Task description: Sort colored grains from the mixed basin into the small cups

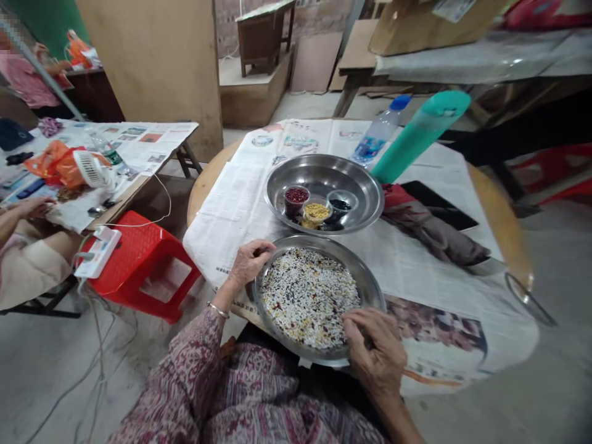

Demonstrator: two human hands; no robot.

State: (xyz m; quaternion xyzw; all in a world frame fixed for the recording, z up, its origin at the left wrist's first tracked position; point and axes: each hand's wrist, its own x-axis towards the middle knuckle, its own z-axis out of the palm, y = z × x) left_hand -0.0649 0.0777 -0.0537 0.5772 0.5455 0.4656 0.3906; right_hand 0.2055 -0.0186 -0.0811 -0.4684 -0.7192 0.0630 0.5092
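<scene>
Mixed white rice, black and yellow beans and a few red ones (309,296) are spread across the shallow round metal tray (372,283) in front of me. My left hand (252,262) is closed at the tray's upper left rim, fingertips bunched together; what they hold, if anything, is hidden. Over the lower right of the grain, my right hand (377,348) has its fingers curled and pinched near the surface. Behind stands a second metal basin (356,172) with small clear cups of red beans (296,197), yellow beans (317,212) and black beans (341,202).
Newspaper (231,209) covers the round table. A water bottle (377,132), a green container (420,135), a folded umbrella (430,231) and a dark tablet (444,203) lie or stand beyond. Left are a red stool (143,265), a power strip (98,251) and a co-worker's hand (37,206).
</scene>
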